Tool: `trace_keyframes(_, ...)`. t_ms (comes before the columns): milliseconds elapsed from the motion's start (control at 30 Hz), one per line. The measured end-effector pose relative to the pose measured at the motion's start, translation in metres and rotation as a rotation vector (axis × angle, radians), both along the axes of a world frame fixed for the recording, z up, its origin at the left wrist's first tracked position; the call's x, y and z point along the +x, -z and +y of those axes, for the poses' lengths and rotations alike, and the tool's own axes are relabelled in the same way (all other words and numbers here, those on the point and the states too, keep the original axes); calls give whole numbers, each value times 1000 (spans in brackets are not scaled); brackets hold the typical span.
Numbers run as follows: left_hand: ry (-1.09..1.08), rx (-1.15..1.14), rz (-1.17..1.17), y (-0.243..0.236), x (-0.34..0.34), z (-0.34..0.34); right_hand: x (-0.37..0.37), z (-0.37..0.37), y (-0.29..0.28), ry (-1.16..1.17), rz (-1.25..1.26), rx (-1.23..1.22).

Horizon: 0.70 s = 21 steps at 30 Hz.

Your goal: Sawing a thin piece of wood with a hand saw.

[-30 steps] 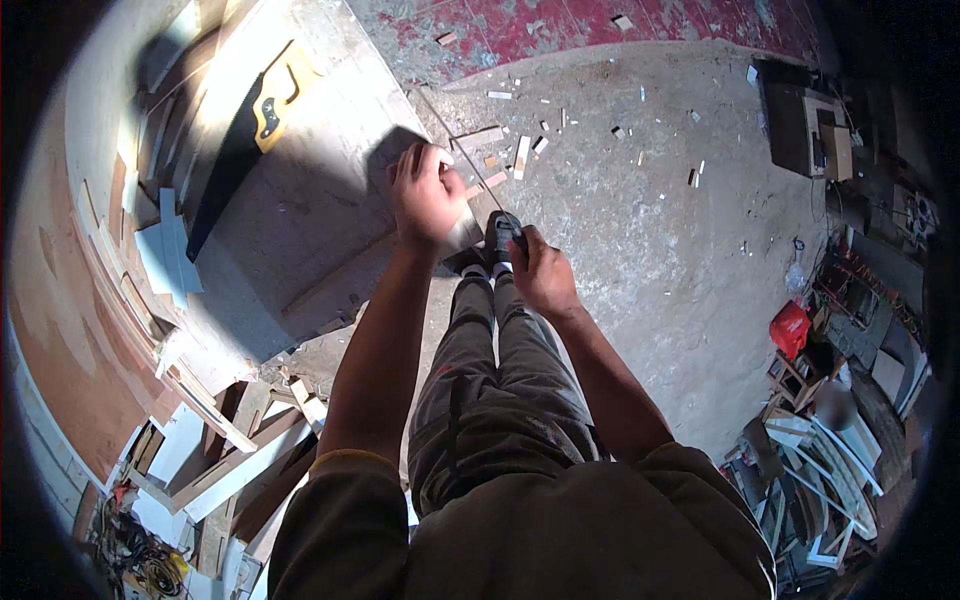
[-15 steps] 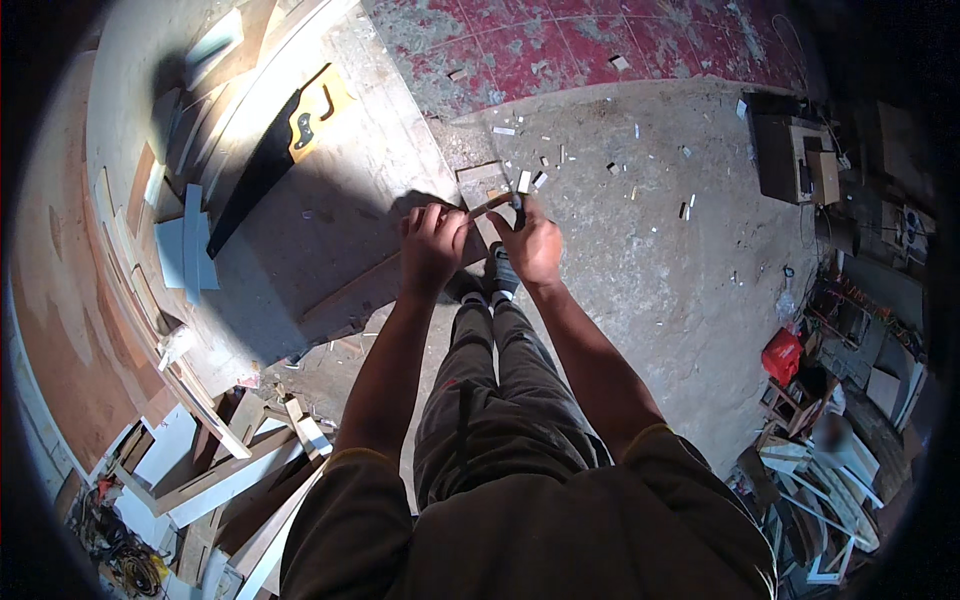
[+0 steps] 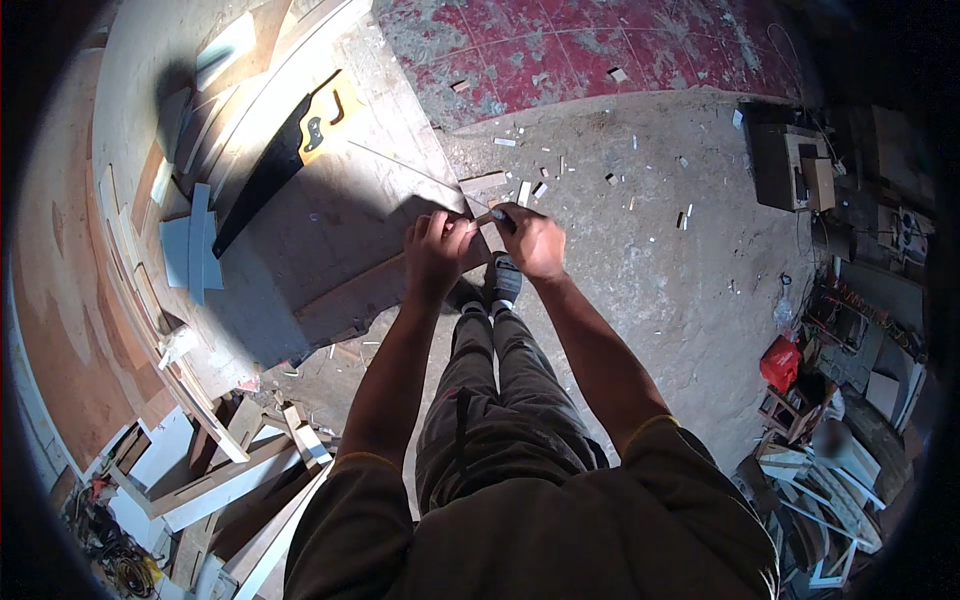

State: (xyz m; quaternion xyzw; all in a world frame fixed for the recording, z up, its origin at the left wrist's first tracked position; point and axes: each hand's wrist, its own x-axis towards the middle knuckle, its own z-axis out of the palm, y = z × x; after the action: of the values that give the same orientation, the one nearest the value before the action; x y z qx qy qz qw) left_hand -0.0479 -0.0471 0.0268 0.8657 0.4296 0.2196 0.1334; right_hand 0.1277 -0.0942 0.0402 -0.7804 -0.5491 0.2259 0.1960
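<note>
My right hand [image 3: 535,243] is closed round the dark handle of a long, thin metal tool [image 3: 425,179]; whether it is a file or another kind I cannot tell. Its shaft points up and left over the workbench corner. Close by, my left hand [image 3: 434,250] is closed on a small piece of wood [image 3: 481,221], part of it hidden by the fingers. The tool's handle end is right beside this piece; contact is too small to make out. A handsaw [image 3: 283,150] with a yellow and black handle lies on the workbench [image 3: 390,130], left of my hands.
Pale blue-white offcuts [image 3: 190,250] lie left of the saw's tip. A heap of boards [image 3: 230,480] fills the lower left. Small scraps dot the concrete floor [image 3: 640,280]. On the right are a dark cabinet [image 3: 775,165], a red bag [image 3: 780,362] and piled wood.
My right hand has tipped the tool, so its shaft now lies out to the left across the bench corner. The wood piece in my left hand has turned and shows less.
</note>
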Motion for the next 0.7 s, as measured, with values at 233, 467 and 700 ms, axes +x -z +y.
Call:
trace_keyframes(233,-65,15,-13,-30,4,-13,-17,1,-41,64,27,264)
trace_keyframes(467,-156,-61,-62,-107,-9,-35,-31,-2,-109,-7,48,335)
trace_keyframes(700,-234,-54,-243,-174,-31,-48,-52,-5,-173,-62,148,329)
